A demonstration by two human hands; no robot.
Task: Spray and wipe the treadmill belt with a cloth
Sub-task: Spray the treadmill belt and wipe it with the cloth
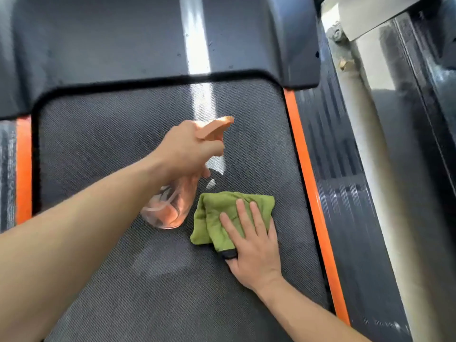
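Observation:
The dark textured treadmill belt fills the middle of the head view. My left hand grips a clear spray bottle with an orange trigger head, held just above the belt, nozzle pointing away to the right. A folded green cloth lies flat on the belt to the right of the bottle. My right hand presses flat on the cloth with fingers spread. A faint damp patch shows on the belt below the bottle.
Orange strips run along both belt edges, with ribbed black side rails outside them. The dark motor cover rises at the far end of the belt. A metal frame post stands at the right.

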